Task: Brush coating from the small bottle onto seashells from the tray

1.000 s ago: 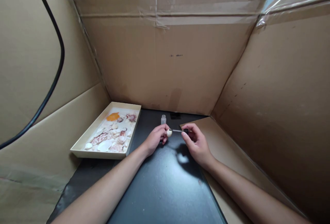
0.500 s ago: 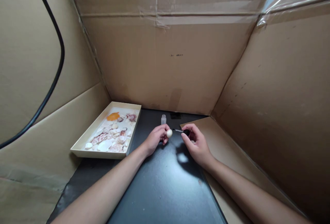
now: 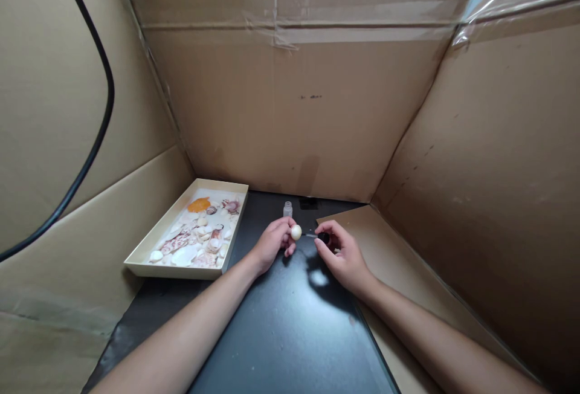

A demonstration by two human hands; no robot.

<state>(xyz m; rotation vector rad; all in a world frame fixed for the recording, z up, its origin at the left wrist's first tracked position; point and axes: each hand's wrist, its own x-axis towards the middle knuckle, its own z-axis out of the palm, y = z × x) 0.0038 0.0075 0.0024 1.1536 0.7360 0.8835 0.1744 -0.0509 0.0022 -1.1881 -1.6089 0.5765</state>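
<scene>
Between its fingertips my left hand (image 3: 275, 243) pinches a small round cream-coloured shell (image 3: 296, 232). My right hand (image 3: 342, 255) grips the black cap of a thin brush (image 3: 310, 235), which points left with its dark tip at or very near the shell. Whether the tip touches it is too small to tell. Just behind my left hand a small clear bottle (image 3: 287, 208) stands upright and uncapped on the dark table (image 3: 272, 339).
A cream tray (image 3: 176, 272) with several shells and an orange piece (image 3: 199, 205) lies at the left. Cardboard walls (image 3: 290, 110) surround the table, and a cardboard sheet (image 3: 389, 249) lies at the right. A black cable (image 3: 109, 92) hangs at the far left.
My right hand has moved slightly left, bringing the brush tip up to the shell. The shell in my left hand has shifted a little left and up.
</scene>
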